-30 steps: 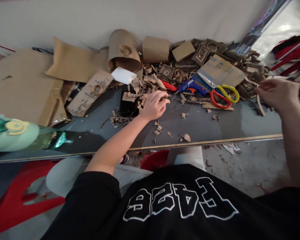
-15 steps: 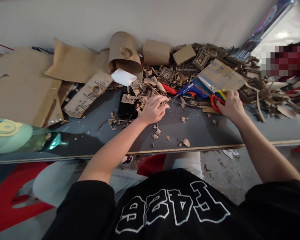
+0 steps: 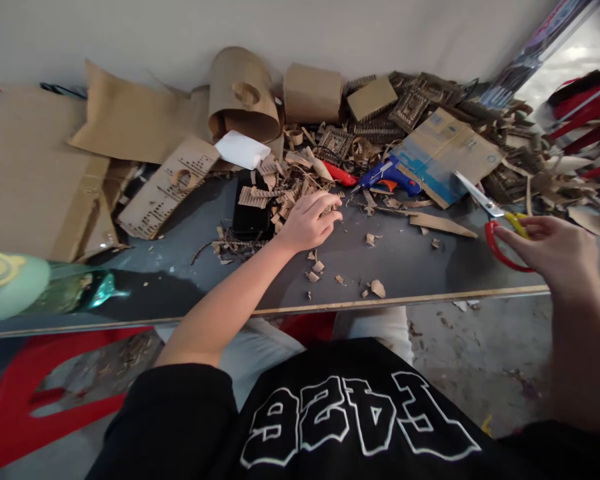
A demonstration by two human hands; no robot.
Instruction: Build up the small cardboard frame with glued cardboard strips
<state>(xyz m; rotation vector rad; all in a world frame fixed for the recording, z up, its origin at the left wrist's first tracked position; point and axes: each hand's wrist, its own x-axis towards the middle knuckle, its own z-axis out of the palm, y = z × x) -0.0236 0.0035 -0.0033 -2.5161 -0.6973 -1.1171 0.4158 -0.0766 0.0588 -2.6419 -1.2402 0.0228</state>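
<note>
Scissors (image 3: 500,223) sit gripped in my right hand (image 3: 555,250), lifted above the table (image 3: 420,267). My left hand (image 3: 307,223), fingers curled loosely, rests on cardboard scraps (image 3: 285,187) beside a black box (image 3: 253,213); its contents I cannot tell.

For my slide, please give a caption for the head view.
Right hand lifts scissors; left hand rests on cardboard scraps.

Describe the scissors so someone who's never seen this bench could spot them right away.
Start at the dark grey bench along the white wall and go to its right end. There the right hand holds the scissors above the bench surface, blades pointing toward the printed cardboard sheet. Their red and yellow handle loops set them apart from the blue glue gun.
</note>
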